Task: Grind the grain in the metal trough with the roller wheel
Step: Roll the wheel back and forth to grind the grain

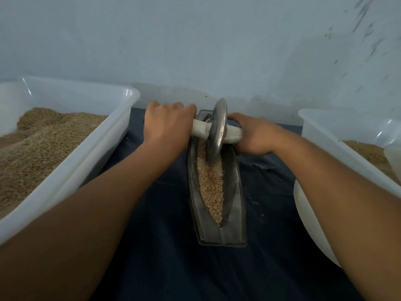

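Note:
A boat-shaped metal trough (235, 222) lies lengthwise on a dark blue cloth, with tan grain (211, 185) filling its groove. The metal roller wheel (217, 129) stands upright in the far part of the trough, its lower rim in the grain. A white cloth-wrapped axle (200, 131) runs through the wheel. My left hand (167, 124) grips the left end of the axle. My right hand (253, 135) grips the right end. Both arms reach forward from the near edge.
A large translucent plastic tub (93, 153) heaped with brown grain stands to the left. Another white tub (321, 131) with grain stands to the right, with a white bowl-like rim (308, 216) below it. A pale wall rises right behind the trough.

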Motion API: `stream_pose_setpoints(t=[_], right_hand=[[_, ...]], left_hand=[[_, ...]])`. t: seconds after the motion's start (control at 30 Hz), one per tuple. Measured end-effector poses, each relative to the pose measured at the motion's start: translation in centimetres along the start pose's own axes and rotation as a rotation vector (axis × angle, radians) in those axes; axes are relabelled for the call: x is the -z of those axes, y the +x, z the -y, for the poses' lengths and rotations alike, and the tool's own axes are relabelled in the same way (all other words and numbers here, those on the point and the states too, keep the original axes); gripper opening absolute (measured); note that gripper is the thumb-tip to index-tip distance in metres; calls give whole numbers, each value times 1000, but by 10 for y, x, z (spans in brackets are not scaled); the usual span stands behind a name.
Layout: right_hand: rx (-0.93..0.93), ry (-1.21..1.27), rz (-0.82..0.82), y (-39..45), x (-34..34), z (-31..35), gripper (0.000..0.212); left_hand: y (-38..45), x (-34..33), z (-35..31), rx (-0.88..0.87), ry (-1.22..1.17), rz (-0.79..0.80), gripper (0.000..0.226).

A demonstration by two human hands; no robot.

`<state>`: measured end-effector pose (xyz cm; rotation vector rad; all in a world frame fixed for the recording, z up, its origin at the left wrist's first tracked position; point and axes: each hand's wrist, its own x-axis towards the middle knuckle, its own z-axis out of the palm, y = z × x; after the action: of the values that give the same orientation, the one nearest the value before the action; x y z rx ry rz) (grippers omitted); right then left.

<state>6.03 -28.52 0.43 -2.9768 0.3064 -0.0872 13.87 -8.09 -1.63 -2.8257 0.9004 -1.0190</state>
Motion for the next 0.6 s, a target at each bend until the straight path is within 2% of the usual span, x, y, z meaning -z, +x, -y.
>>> stream_pose_setpoints(t=[0.37,0.5,0.6], right_hand=[[-27,-118,-172,-34,-13,7,68],[-16,-177,-240,-52,-15,13,62],[-31,-177,-233,-66,-16,16,51]], left_hand=[[-23,15,-3,-13,22,-4,18],[-40,23,0,7,-3,36,19],[-52,36,-5,24,6,78,22]])
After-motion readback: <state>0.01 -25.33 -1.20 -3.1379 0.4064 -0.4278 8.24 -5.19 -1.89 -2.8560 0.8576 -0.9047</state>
